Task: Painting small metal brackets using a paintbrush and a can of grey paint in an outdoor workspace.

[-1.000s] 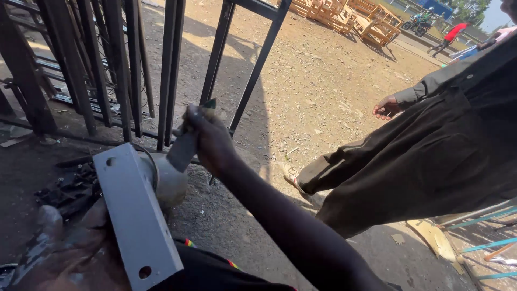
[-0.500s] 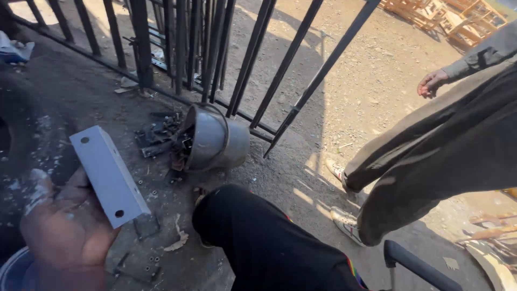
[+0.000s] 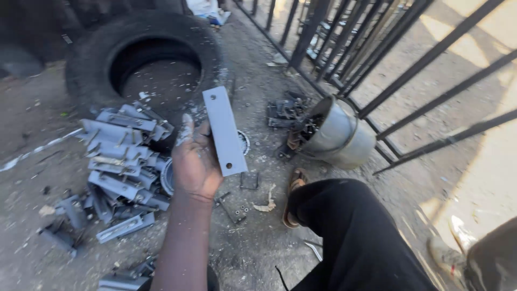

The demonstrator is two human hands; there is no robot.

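Dusty ground by a black railing carries a tyre (image 3: 145,59) and grey brackets (image 3: 121,167), while the left hand (image 3: 195,161) clamps a flat grey plate (image 3: 224,131) loosely above them, likely to slip.

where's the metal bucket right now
In the head view the metal bucket lies tipped on its side right of centre, against the black railing, just right of the grey plate.
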